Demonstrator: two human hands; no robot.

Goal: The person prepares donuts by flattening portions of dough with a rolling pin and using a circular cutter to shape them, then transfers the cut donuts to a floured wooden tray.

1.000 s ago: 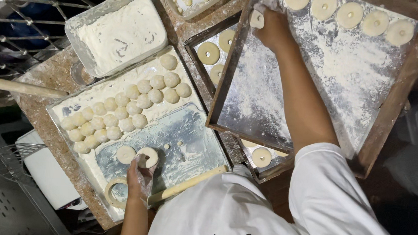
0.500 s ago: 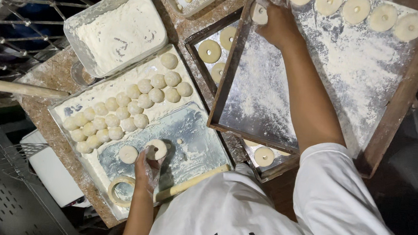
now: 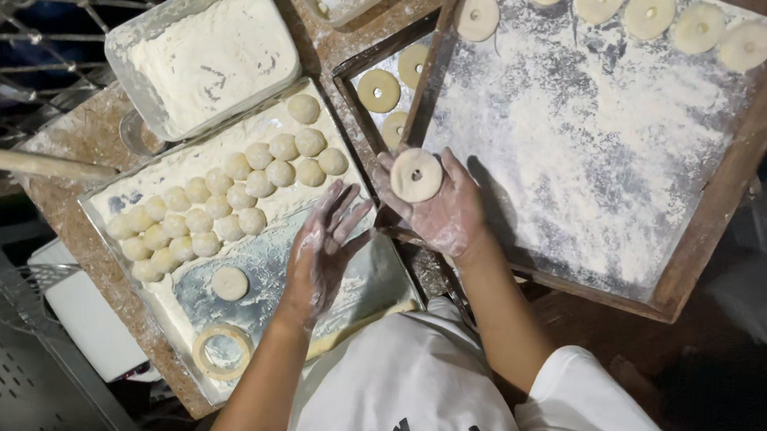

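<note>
Dough ring (image 3: 416, 174) now on right palm (image 3: 439, 206)

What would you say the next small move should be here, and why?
Probably lift the dough ring lying on the right hand over to the floured wooden board and lay it just below the row of rings: it is already pierced, and that area is bare.

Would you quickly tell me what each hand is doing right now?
Left hand: open, fingers spread, holding nothing, above the metal tray.
Right hand: open, palm up, a dough ring resting on it.
</note>
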